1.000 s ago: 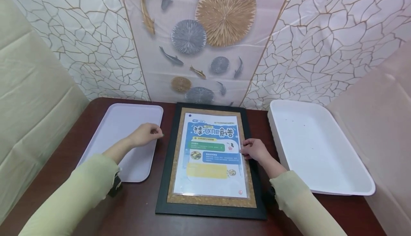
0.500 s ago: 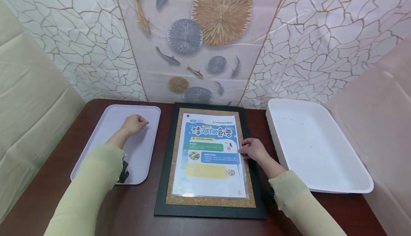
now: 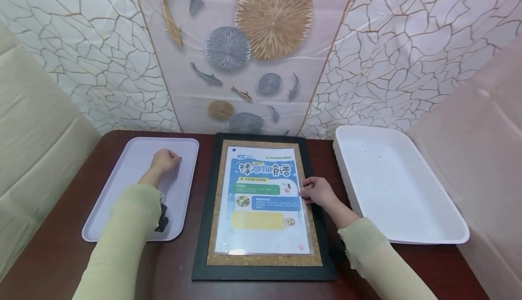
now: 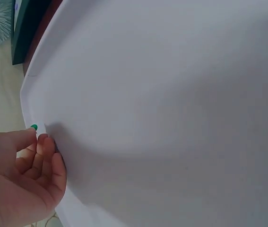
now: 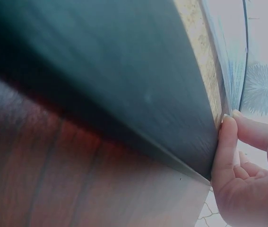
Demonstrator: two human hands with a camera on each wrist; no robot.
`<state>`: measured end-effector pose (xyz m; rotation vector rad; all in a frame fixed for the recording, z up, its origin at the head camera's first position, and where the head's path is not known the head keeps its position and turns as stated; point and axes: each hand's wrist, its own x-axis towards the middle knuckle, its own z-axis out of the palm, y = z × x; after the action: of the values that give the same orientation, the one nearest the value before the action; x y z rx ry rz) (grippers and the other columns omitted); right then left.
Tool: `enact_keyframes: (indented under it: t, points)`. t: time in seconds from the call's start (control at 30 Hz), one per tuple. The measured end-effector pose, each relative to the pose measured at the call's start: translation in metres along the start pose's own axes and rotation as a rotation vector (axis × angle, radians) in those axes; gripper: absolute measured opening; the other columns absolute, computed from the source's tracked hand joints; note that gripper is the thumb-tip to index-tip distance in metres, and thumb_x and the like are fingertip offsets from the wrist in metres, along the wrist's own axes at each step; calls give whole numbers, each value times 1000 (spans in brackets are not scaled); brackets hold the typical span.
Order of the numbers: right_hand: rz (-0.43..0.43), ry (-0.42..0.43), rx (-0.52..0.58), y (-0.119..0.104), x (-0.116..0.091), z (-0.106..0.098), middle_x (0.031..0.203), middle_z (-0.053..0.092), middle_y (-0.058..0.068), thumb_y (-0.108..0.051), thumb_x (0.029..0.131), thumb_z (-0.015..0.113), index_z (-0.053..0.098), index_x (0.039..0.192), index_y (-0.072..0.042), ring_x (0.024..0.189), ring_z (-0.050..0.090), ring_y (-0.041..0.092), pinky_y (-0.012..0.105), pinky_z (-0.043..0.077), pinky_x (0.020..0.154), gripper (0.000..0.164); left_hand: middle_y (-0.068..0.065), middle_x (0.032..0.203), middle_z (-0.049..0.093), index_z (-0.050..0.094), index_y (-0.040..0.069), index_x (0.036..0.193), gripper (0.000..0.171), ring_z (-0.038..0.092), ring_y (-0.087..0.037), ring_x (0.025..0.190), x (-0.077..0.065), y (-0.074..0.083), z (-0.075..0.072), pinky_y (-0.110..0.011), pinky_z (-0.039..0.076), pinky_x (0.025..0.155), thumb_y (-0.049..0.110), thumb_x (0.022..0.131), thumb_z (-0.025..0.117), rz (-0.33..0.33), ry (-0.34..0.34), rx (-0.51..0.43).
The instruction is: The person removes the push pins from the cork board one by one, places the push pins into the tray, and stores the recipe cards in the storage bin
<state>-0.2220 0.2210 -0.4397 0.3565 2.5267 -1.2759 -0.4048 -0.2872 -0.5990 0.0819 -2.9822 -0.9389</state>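
Over the far right part of the lavender tray (image 3: pixel 122 173), my left hand (image 3: pixel 163 160) pinches a small green push pin (image 4: pixel 34 126) at the tips of thumb and forefinger. Its other fingers are curled in the left wrist view. In the middle lies a black-framed cork board (image 3: pixel 265 260) bearing a printed, clear-covered sheet (image 3: pixel 261 239) with blue, green and yellow panels. A dark pin (image 3: pixel 234 150) is at the sheet's top left corner. My right hand (image 3: pixel 320 192) pinches the sheet's right edge between thumb and forefinger, the hand lying against the frame's right side.
A deep white tray (image 3: pixel 412 200) stands right of the board, with several tiny dark specks inside. All rest on a dark red-brown table (image 3: pixel 171 268). A patterned cloth backdrop (image 3: pixel 228 87) closes off the back, and pale padded panels flank both sides.
My left hand has moved from the lavender tray's right edge further back and left over it, with the pin at its fingertips. My right hand stays on the sheet's edge; the head view has shifted slightly.
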Motion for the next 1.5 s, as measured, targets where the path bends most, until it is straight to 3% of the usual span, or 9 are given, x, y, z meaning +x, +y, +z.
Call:
enact_keyframes:
  t: [0.03,0.07,0.23,0.3,0.43,0.77,1.1,1.33,1.5]
  points:
    - [-1,0,-2,0,0,0,95,63,19,-8,87,63,53,118,4,71,63,16,26,55,64,34,-11,88,70,72,8,84,27,60,-26,77,-8,7,-7,-37,46,74,28,80,54,-16,-30,-2]
    - [0,2,-2,1,0,1,94,63,18,-8,87,64,54,117,3,71,63,16,26,55,64,34,-11,84,69,71,8,79,25,59,-25,73,-15,13,-10,-35,46,69,28,78,55,-10,-4,9]
    - [-4,5,-4,2,0,1,94,64,18,-8,87,64,54,117,3,70,64,16,26,55,64,34,-24,101,66,67,-4,94,31,60,-36,90,-78,92,-60,-44,46,84,21,84,52,-96,-104,-12]
    - [-10,4,-4,2,-1,1,94,64,18,-8,87,64,54,117,3,70,63,16,26,55,64,34,-27,105,63,64,-8,96,30,58,-39,94,-99,120,-75,-46,44,88,17,85,50,-115,-109,-12]
    - [-22,2,-3,1,-1,1,94,64,19,-7,87,64,54,117,4,70,63,15,27,55,65,34,-27,102,63,63,-9,94,29,57,-38,91,-119,143,-86,-45,45,87,15,87,48,-89,-80,3]
    - [-2,-4,-8,2,-3,2,96,64,19,-8,87,64,53,118,3,72,64,17,26,55,66,35,-28,102,62,61,-9,95,28,57,-38,92,-125,151,-90,-45,44,87,14,87,47,-108,-76,-23]
    - [-43,-5,8,3,3,1,87,60,16,-3,85,64,54,117,7,68,61,14,27,54,61,35,-30,106,61,61,-10,100,31,57,-42,99,-122,156,-92,-47,43,91,12,86,44,-57,-43,-21]
    - [-27,-9,0,-1,2,-2,91,60,17,-5,87,63,53,118,6,70,61,15,26,54,62,35,-25,95,65,61,-7,104,33,59,-35,88,-114,175,-101,-40,46,80,15,87,43,-66,10,-56]
    - [-16,-18,-1,0,2,0,94,61,19,-6,87,64,53,118,5,72,63,16,27,55,64,36,-26,109,61,60,-7,107,34,57,-35,94,-106,195,-96,-42,46,84,17,90,44,-48,-6,-80]
